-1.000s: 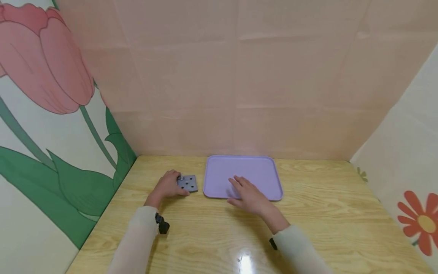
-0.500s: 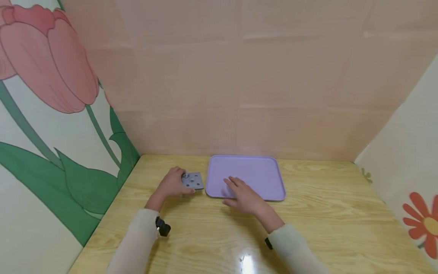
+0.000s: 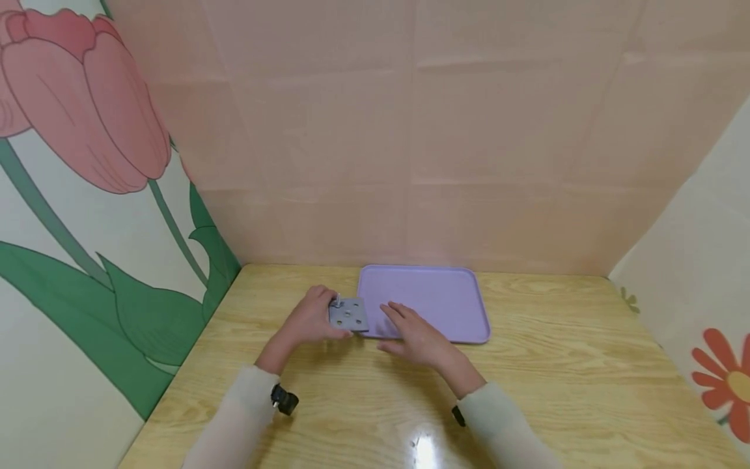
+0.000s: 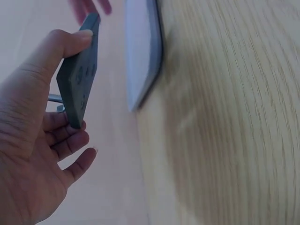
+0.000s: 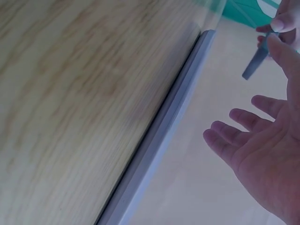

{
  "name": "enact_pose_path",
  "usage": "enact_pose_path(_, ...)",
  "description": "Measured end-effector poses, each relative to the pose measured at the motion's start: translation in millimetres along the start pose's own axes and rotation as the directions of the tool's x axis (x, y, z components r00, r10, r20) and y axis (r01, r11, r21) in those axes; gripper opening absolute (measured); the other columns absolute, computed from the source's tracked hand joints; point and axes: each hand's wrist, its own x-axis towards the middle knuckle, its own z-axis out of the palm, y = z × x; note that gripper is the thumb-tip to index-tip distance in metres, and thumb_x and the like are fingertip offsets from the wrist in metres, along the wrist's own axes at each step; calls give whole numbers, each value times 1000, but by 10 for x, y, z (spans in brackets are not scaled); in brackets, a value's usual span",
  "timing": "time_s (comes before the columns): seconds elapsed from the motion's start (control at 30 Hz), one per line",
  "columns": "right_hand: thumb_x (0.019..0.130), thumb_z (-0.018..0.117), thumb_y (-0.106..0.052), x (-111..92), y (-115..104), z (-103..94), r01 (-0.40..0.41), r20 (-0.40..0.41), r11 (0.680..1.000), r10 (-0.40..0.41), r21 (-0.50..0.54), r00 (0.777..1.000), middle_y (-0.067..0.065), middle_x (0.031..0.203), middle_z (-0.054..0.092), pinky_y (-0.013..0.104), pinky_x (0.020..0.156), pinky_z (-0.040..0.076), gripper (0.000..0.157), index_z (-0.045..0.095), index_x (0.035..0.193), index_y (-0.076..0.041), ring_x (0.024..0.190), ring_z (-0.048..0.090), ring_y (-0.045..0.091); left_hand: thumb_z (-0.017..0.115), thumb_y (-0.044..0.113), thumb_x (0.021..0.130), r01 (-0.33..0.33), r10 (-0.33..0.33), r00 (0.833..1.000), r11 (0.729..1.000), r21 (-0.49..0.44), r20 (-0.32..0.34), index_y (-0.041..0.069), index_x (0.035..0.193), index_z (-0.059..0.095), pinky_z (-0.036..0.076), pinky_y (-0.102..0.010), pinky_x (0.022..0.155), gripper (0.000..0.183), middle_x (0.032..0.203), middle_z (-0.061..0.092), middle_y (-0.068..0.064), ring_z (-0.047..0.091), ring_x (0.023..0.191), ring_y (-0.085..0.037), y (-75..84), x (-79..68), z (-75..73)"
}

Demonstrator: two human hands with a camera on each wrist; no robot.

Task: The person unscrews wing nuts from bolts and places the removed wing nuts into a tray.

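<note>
My left hand [image 3: 313,318] grips a grey square plate [image 3: 349,315] with several holes by its edges, thumb on the near edge and fingers at the far one. A bolt [image 3: 337,301] sticks up from the plate's far left corner; in the left wrist view a metal shank [image 4: 55,98] juts from the plate's face. The plate is raised off the table and overlaps the left edge of the purple tray [image 3: 433,293]. Over the tray's front edge hovers my right hand [image 3: 420,337], fingers spread and extended, holding nothing. In the right wrist view the plate [image 5: 256,61] appears beyond its fingers.
The tray lies on a wood-grain table [image 3: 562,365] near the back, close to the pink wall covering [image 3: 469,163]. Floral panels stand at the left [image 3: 76,195] and right. A small black camera [image 3: 284,400] sits on the left wrist.
My left hand has lifted the grey plate and carried it right, from beside the tray to over its left edge. The right hand has shifted only slightly, staying over the tray's front.
</note>
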Motion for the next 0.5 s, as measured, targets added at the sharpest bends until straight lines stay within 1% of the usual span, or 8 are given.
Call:
enact_pose_path(0.13,91,74,-44,-2,-13,-5,1,-8,1000,-1,23,1000,21,157,38,53,116,35,83,36,156,-6,143,39,40,89,51,63,-48,48,999,999,-3,8,1,133,57,49,-38,96,92,122,56,-9,50,111,-23,130,-13,-15)
enact_pose_path(0.3,90,74,-47,-17,-38,-42,-8,3,998,8,57,1000,18,159,36,52,116,36,90,30,159,-9,144,38,37,90,49,63,-103,103,995,995,-19,13,2,131,57,49,-36,92,89,118,56,-6,49,107,-20,290,-31,-44)
enact_pose_path(0.4,89,75,-47,-31,-55,-85,4,12,998,-5,69,1000,16,160,36,50,116,37,92,29,159,-10,144,38,35,89,50,63,-132,132,991,991,-14,21,2,131,58,50,-34,89,89,117,56,-5,48,105,-18,373,-43,-58)
enact_pose_path(0.5,88,77,-45,-54,-78,-134,26,17,996,-27,85,999,17,158,37,50,115,38,92,30,158,-7,144,39,35,88,53,64,-152,152,988,988,0,35,2,131,58,50,-31,88,90,117,56,-4,48,104,-16,437,-54,-60)
